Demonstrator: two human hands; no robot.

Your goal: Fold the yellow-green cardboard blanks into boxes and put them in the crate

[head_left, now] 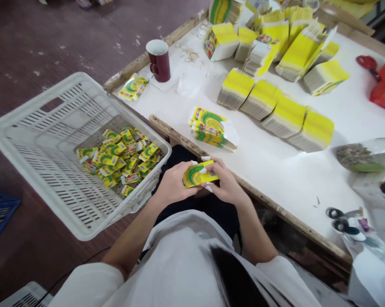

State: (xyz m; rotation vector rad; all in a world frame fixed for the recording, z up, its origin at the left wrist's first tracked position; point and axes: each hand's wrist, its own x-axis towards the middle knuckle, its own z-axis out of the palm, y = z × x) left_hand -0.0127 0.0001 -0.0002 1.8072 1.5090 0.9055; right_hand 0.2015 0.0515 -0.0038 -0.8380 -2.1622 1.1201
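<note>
Head view: gripping a box [197, 175] between both hands, low over the lap and just off the near edge of the table [275, 170]. Left hand [172, 184] curling closed round the box's left end; right hand [226, 185] pinching the right end, fingertips bending over the top edge.

Judging by the grip, shaping or closing the box, most likely pressing in an end flap. Calling for a steady pinch from both sides and a clean push along the fold, not across it.

Lying with its long axis across the body, left to right, the right end tipping slightly away. Facing up with the green swirl.

Sitting to the left, a basket [51, 179] part-filled with like boxes [118, 155]; resting on the table just ahead, a stack [211, 125] of flat blanks.
</note>
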